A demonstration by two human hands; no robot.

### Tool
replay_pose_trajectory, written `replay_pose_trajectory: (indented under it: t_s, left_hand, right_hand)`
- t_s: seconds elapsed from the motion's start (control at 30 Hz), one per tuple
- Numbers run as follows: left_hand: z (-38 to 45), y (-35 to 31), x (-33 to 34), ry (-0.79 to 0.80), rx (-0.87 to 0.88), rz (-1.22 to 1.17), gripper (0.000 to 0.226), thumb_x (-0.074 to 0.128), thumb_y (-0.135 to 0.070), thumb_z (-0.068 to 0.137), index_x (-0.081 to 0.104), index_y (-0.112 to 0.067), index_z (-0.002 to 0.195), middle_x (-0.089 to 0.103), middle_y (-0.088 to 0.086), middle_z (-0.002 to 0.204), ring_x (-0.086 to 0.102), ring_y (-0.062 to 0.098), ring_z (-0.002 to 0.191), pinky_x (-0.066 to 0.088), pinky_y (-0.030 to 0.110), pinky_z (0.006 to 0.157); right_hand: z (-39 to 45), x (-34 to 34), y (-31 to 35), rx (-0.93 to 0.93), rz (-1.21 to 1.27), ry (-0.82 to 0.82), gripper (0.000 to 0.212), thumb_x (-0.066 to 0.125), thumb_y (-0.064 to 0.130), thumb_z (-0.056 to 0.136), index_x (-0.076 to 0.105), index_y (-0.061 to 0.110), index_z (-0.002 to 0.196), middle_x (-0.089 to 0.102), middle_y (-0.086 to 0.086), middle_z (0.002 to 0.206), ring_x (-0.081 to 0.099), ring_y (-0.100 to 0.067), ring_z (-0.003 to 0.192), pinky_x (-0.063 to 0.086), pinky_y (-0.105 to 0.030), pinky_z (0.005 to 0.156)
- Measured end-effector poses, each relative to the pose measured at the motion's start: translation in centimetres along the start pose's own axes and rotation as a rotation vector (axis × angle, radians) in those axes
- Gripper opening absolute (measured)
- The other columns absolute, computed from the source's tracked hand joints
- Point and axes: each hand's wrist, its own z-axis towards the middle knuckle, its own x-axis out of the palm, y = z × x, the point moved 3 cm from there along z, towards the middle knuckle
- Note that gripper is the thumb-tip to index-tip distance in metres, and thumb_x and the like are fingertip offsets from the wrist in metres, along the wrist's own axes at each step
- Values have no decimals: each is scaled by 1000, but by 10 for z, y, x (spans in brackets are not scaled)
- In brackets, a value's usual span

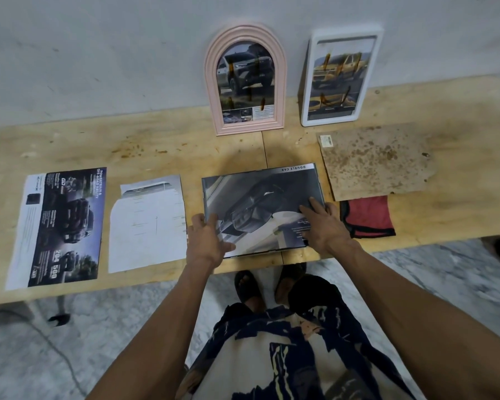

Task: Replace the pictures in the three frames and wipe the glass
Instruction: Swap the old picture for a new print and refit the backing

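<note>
A dark flat frame (260,180) lies on the wooden table (162,145) with a grey car picture (254,209) laid in it. My left hand (207,241) rests on the picture's near left corner, fingers spread. Fingers straight, my right hand (324,223) presses on its right side. A pink arched frame (247,79) and a white rectangular frame (341,76) lean against the wall, each with a car picture and brown smears on the glass. A stained brown backing board (378,160) lies to the right, with a red cloth (368,216) below it.
Two loose pictures lie at the left: a dark car poster (61,226) and a white arch-cut sheet (147,223). The table's front edge runs just under my hands. A cable (55,350) trails over the marble floor on the left.
</note>
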Motion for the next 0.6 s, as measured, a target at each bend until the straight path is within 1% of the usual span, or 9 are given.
replay_pose_trajectory:
  t_s: [0.07, 0.1, 0.2, 0.27, 0.33, 0.4, 0.47, 0.53, 0.6]
  left_hand:
    - [1, -2, -3, 13, -23, 61, 78, 85, -37, 75, 43, -21, 139, 27, 10, 144, 33, 34, 130, 44, 46, 101]
    - [2, -4, -5, 8, -31, 103, 77, 84, -40, 74, 44, -22, 137, 27, 9, 144, 32, 33, 130, 44, 48, 100]
    - [7, -17, -9, -68, -23, 159, 66, 77, -49, 74, 49, -21, 126, 32, 6, 140, 33, 33, 127, 41, 50, 99]
    - [12, -37, -10, -129, 4, 116, 64, 73, -52, 77, 51, -18, 127, 37, 8, 138, 37, 34, 125, 43, 49, 97]
    - [19, -65, -7, -164, 47, 95, 64, 71, -52, 80, 52, -16, 130, 45, 11, 134, 42, 33, 122, 42, 44, 99]
    - [28, -98, 2, -149, 77, 48, 63, 70, -49, 83, 53, -12, 131, 50, 13, 130, 48, 31, 119, 43, 41, 96]
    - [35, -133, 15, -110, 102, -53, 62, 73, -45, 83, 53, -9, 130, 52, 15, 128, 51, 32, 117, 49, 43, 93]
    - [39, -170, 29, -100, 149, -127, 60, 75, -40, 83, 54, -8, 130, 54, 15, 128, 51, 32, 118, 50, 46, 96]
    - [42, -207, 42, -86, 157, -174, 61, 75, -35, 84, 53, -8, 133, 54, 14, 129, 51, 31, 119, 48, 45, 99]
  right_hand:
    - [-1, -5, 1, -14, 23, -37, 67, 60, 18, 87, 32, 27, 147, 16, 8, 158, 11, -30, 140, 48, -47, 96]
    - [-1, -8, 1, -26, 51, -84, 62, 60, 18, 85, 38, 26, 143, 24, 6, 154, 14, -28, 137, 49, -47, 95]
    - [-2, -19, -4, -12, 216, -223, 46, 58, 18, 88, 49, 22, 132, 41, 1, 139, 27, -25, 129, 47, -45, 97]
    - [0, -28, -15, 3, 291, -280, 42, 57, 23, 90, 51, 18, 131, 46, -2, 132, 34, -25, 125, 45, -39, 97]
    - [2, -41, -31, 0, 296, -348, 37, 52, 30, 93, 54, 18, 128, 51, -4, 126, 40, -25, 119, 41, -33, 91]
    - [2, -57, -52, 53, 389, -389, 35, 53, 25, 93, 56, 16, 127, 53, -9, 124, 44, -29, 118, 42, -37, 91]
    - [5, -70, -81, 103, 411, -382, 39, 54, 18, 91, 55, 15, 129, 53, -13, 126, 47, -32, 119, 42, -40, 95]
    - [10, -82, -114, 142, 412, -368, 42, 53, 19, 88, 54, 16, 130, 55, -14, 124, 49, -34, 118, 45, -42, 94]
    - [16, -93, -150, 187, 441, -348, 43, 54, 22, 88, 54, 16, 130, 55, -15, 124, 50, -36, 116, 46, -44, 93]
